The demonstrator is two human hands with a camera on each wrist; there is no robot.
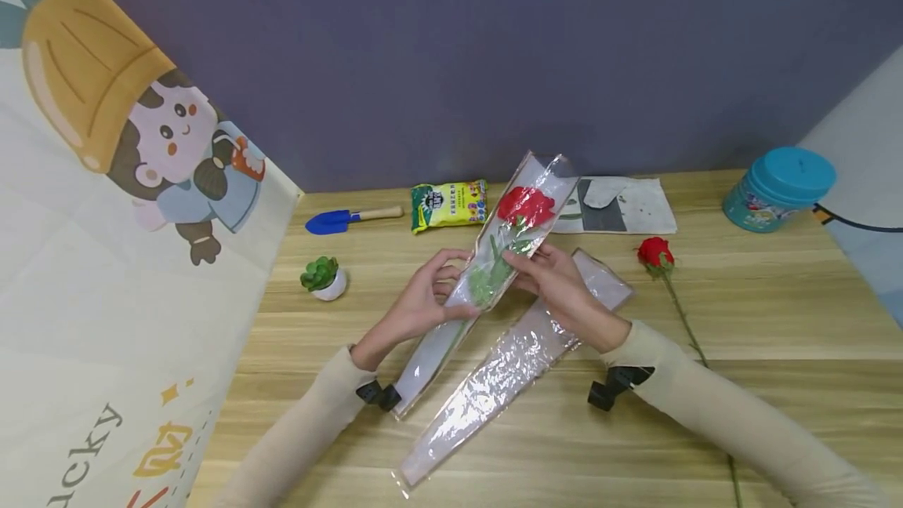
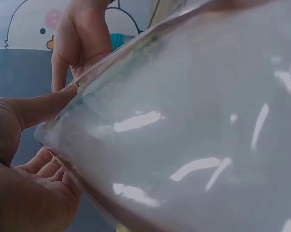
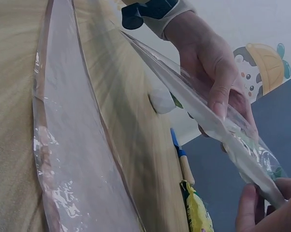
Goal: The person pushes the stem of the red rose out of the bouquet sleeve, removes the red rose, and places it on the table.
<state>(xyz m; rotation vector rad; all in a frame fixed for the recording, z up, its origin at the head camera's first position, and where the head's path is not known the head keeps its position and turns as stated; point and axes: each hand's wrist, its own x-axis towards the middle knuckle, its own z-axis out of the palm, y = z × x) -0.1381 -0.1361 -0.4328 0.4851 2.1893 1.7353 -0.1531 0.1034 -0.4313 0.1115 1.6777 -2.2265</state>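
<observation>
A red rose (image 1: 525,207) with green leaves lies inside a long clear flower sleeve (image 1: 439,339) with a whitish back, held slanting above the table. My left hand (image 1: 418,301) grips the sleeve's left edge around its middle, thumb across the front. On the opposite edge, my right hand (image 1: 564,288) pinches the sleeve beside the leaves, thumb on top. The left wrist view is mostly filled by the shiny sleeve (image 2: 184,121). Beneath the hands, a second flat sleeve (image 1: 487,386) rests on the table. Another red rose (image 1: 656,253) with a long stem lies to the right.
Along the back are a blue trowel (image 1: 330,222), a yellow-green packet (image 1: 450,205), a printed white sheet (image 1: 645,206) and a teal lidded tub (image 1: 779,188). A small potted succulent (image 1: 324,279) stands at left. A dark wall (image 1: 451,53) rises behind the wooden table (image 1: 296,382).
</observation>
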